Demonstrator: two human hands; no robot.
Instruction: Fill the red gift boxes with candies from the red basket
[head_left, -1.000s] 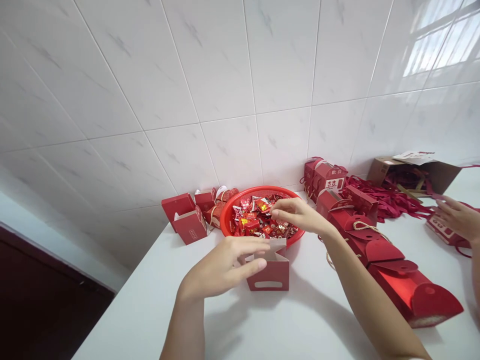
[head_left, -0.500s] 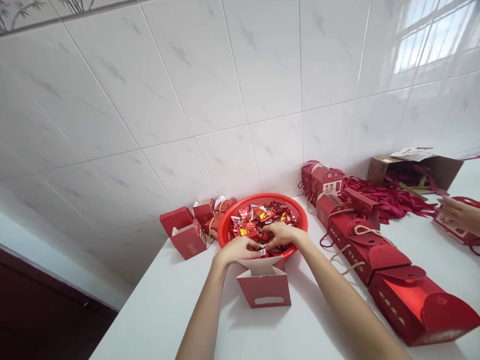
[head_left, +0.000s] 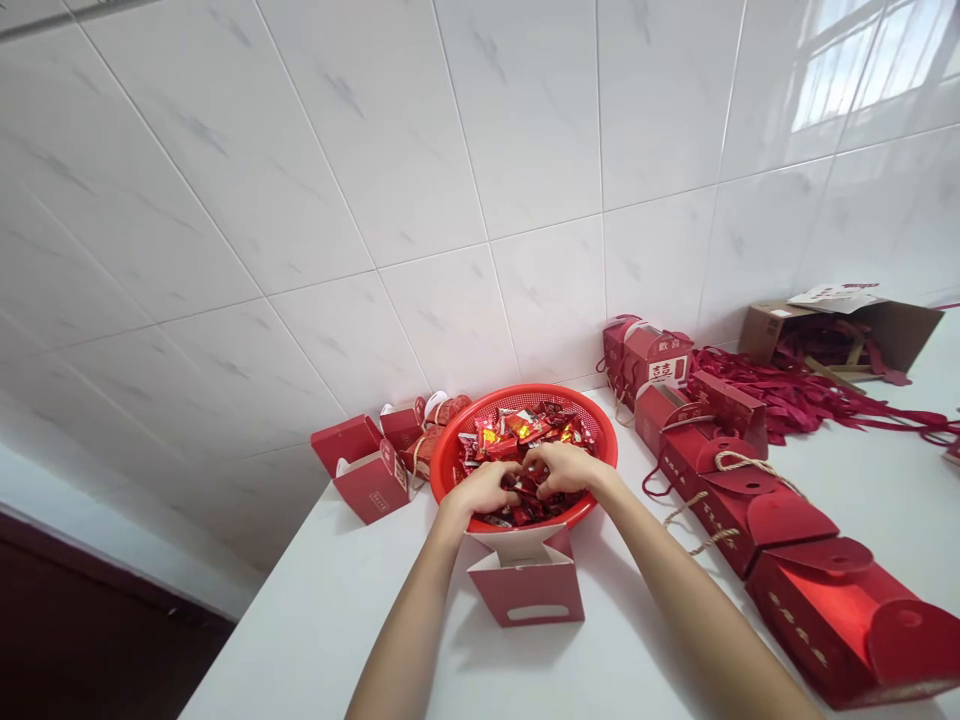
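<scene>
Both my hands are in a red plastic basket [head_left: 609, 440] filled with wrapped candies [head_left: 525, 425], mostly red and gold. My left hand [head_left: 487, 487] is at the near left of the pile, its fingers curled on candies and their tips partly hidden. Beside it, my right hand [head_left: 561, 468] arches over the pile with bent fingers and thumb closed on candies. Just in front of the basket, below my hands, stands a red paper gift box [head_left: 525, 592] with its top flaps open.
On the left stand open red boxes [head_left: 371, 485]. To the right runs a row of closed red boxes [head_left: 795, 520] with rope handles. Behind them lie dark red ribbons [head_left: 787, 390] and a cardboard carton [head_left: 911, 325]. A tiled wall [head_left: 420, 320] backs the white table [head_left: 300, 610].
My left hand has moved up and forward, from above the open box into the candies. My right hand stays in the basket. The other person's hand at the right has left the view.
</scene>
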